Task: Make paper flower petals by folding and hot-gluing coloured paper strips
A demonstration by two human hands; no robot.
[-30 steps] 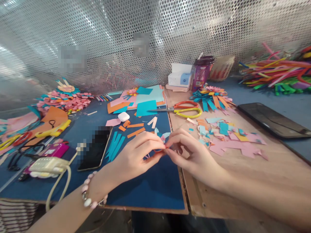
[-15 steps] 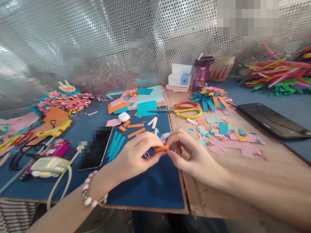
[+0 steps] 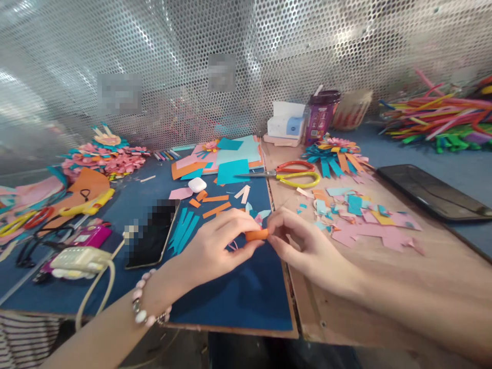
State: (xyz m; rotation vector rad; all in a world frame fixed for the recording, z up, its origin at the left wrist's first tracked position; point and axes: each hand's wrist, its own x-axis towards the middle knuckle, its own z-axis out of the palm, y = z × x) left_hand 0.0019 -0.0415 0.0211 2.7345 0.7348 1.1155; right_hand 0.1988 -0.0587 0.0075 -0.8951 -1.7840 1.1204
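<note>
Between my two hands is a small curled strip of orange paper [image 3: 257, 235], held above the blue table top. My left hand [image 3: 226, 238], a beaded bracelet on its wrist, pinches the strip between thumb and fingers. Thumb and index finger of my right hand [image 3: 298, 238] close on the strip's right end. Just behind my fingertips lie light blue and pink paper pieces [image 3: 258, 214], partly covered. Flat orange strips [image 3: 216, 208] and teal strips [image 3: 185, 230] rest beyond and beside my left hand.
Scissors [image 3: 282, 175] with red and yellow handles lie ahead. Paper scraps [image 3: 369, 220] cover the right board. A phone [image 3: 154, 238] and power strip [image 3: 82, 259] sit left; a dark phone [image 3: 430, 189] lies right. A purple cup [image 3: 321, 117] stands behind, by a perforated metal wall [image 3: 172, 61].
Both hands stay in nearly the same place. My right fingers have shifted slightly at the strip's end, and the orange strip looks a little more curved.
</note>
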